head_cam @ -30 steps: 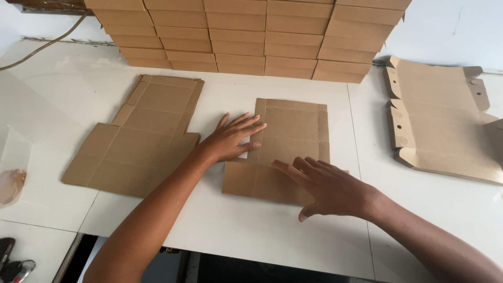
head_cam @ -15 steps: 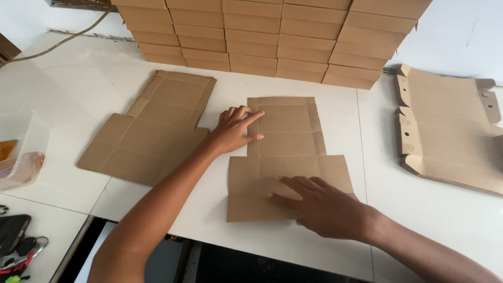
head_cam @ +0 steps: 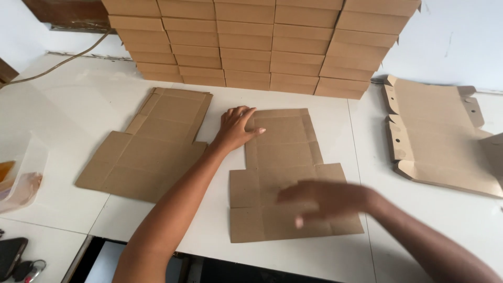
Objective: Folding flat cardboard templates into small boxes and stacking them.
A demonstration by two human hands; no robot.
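Two bare hands are seen from above over a flat cardboard box blank [head_cam: 285, 167] laid on a white table [head_cam: 78, 105]. The blank is spread unfolded in the middle of the table, its long axis running away from the viewer toward a stack of folded cardboard boxes [head_cam: 262, 42] at the back wall; its narrower end points at that stack and its wider, flapped end lies near the table's front edge. A pile of similar flat blanks [head_cam: 149, 144] is laid just to the left, slightly angled, close to the middle blank but apart from it. A partly folded box with raised side flaps [head_cam: 440, 136] is placed well to the right. At the far left a clear plastic bag [head_cam: 21, 178] is seen, with a dark phone and keys [head_cam: 15, 262] below it at the corner. The left hand [head_cam: 236, 128] is rested at the blank's far left corner, fingers spread open and flat, fingertips touching the cardboard, nothing grasped. The right hand [head_cam: 322, 199] is blurred above the blank's wide near part; its fingers appear extended and loosely open, with nothing gripped, but contact with the cardboard cannot be told.
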